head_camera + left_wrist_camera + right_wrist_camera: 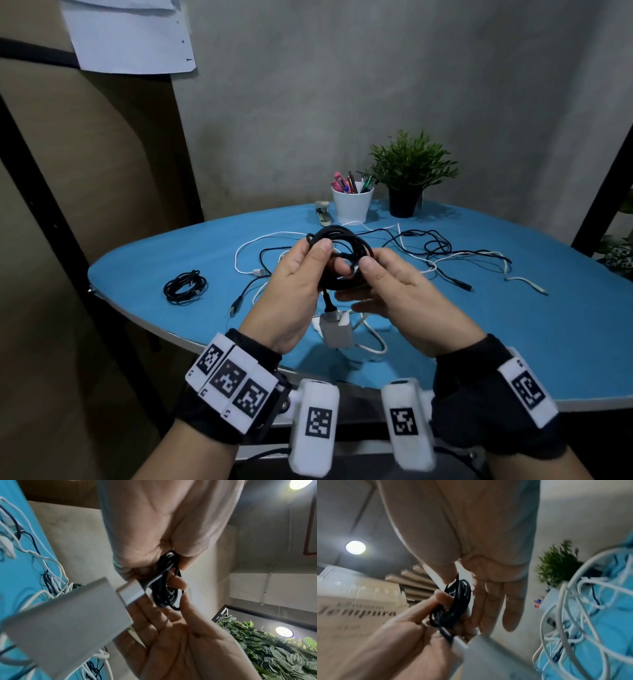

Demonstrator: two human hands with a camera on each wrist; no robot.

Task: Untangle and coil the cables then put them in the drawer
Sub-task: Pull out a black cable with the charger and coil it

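Both hands hold a coiled black cable point(342, 245) above the blue table point(137, 267). My left hand point(317, 253) grips the coil's left side, thumb on top. On the coil's right side, my right hand point(359, 270) pinches it with the thumb, its other fingers stretched out beneath. From the coil point(165, 592) a silver plug point(132, 593) runs into a white charger block point(335, 329) that hangs below the hands. A second black cable point(185, 286) lies coiled on the table to the left. Tangled white and black cables point(435, 253) are spread behind the hands. No drawer is in view.
A white cup of pens point(352, 202), a small stapler point(323, 212) and a potted plant point(411, 171) stand at the table's far edge by the wall. A dark shelf frame point(603, 192) rises on the right. The table's near edge runs just under my wrists.
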